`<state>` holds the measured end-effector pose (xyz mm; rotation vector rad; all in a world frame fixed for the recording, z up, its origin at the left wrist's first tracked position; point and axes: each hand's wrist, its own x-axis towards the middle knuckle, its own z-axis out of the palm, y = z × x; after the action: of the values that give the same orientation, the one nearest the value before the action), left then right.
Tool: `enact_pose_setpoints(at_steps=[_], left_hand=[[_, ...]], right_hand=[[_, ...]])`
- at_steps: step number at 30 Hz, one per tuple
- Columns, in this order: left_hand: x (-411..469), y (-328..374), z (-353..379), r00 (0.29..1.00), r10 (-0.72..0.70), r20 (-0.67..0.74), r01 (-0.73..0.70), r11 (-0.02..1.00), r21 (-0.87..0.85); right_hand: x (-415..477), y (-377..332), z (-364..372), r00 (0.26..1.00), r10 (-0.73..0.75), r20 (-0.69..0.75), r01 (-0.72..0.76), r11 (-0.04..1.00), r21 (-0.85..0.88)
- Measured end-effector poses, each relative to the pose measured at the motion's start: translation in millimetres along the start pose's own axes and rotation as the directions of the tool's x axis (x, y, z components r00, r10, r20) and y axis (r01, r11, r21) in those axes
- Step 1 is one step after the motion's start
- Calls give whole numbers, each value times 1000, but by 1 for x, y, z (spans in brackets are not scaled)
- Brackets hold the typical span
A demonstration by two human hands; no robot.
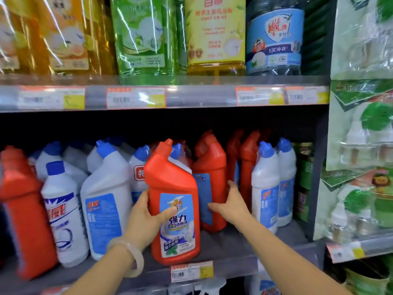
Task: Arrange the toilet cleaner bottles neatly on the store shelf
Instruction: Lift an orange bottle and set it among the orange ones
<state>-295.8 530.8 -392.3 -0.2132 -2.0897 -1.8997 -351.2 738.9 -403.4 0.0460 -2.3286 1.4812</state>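
Left hand (146, 216) is wrapped round the front red bottle (174, 201): thumb across its blue label, fingers curled behind its left side. That bottle stands upright at the front edge of the shelf (234, 248), dead centre, its angled neck pointing to one o'clock. A pale bracelet (136, 258) sits on that wrist.

Right hand (231, 201) is at three o'clock of it, clasping the second red bottle (210, 179). The thumb lies on that one's blue label, and the fingers run up its right side. This bottle stands just behind the front one, at its two o'clock, partly hidden by it.

More red bottles (246, 165) line up deeper at one o'clock. White bottles with blue caps (104, 209) crowd the nine o'clock side, some leaning, and another red one (21, 209) stands at the far left edge. Two further white ones (265, 188) stand upright at three o'clock, just beside my right hand.

A price tag (191, 271) hangs on the shelf lip at six o'clock, right under the front bottle. Up at twelve o'clock, the higher shelf holds big green and yellow detergent bottles (144, 35).
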Motion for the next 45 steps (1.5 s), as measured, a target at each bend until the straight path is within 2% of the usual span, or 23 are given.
enact_pose_setpoints(at_steps=[4,8,11,13,16,19,20,22,24,25,26,29,31,34,35,37,41,45], left_hand=[[-4,0,-4,999,-10,31,10,1000,0],[-9,2,0,1000,7,2,-7,1000,18],[-10,5,0,1000,6,12,-6,999,33],[-10,4,-1,1000,5,23,-6,999,47],[-9,2,-3,1000,3,26,-4,999,48],[-9,1,-2,1000,6,27,-7,999,40],[-9,1,-3,1000,7,28,-8,999,39],[-8,0,-3,999,5,39,-6,999,33],[-8,0,-4,999,6,49,-8,1000,26],[-8,0,-4,998,6,54,-7,1000,25],[-8,0,-4,998,3,60,-4,1000,23],[-8,0,-4,998,-11,68,11,1000,7],[-7,0,-4,998,-10,66,10,1000,-1],[-7,0,-1,998,-12,69,13,1000,-22],[-7,1,0,997,-10,70,12,1000,-26],[-7,1,2,998,-7,69,9,1000,-29],[-7,1,3,999,5,54,-4,1000,-22],[-7,-1,3,999,-3,42,3,1000,-20]], right_hand=[[13,2,13,998,39,-50,-39,999,3],[6,1,17,989,55,-135,-80,979,-186],[-14,-6,18,949,66,-308,-161,942,-294],[-25,-10,17,926,27,-377,-164,927,-336],[-31,-12,11,959,-10,-285,-102,921,-376],[-26,-16,-7,995,-43,-86,20,967,-253],[-21,-21,-14,994,-94,-60,79,975,-208],[-3,-30,-27,977,-183,-106,179,983,-51],[11,-42,-35,987,-159,-26,161,967,197],[17,-46,-36,987,-150,64,127,953,276],[22,-47,-36,979,-144,141,99,953,285],[25,-51,-34,966,-135,222,86,973,216],[24,-53,-34,974,-166,153,147,981,130],[22,-58,-31,964,-267,-13,258,940,-223],[20,-60,-28,953,-295,-68,260,913,-316],[14,-66,-24,945,-302,-129,230,889,-395],[6,-60,-33,966,-235,-107,181,911,-370],[-13,-42,-24,989,-109,-99,84,970,-230]])
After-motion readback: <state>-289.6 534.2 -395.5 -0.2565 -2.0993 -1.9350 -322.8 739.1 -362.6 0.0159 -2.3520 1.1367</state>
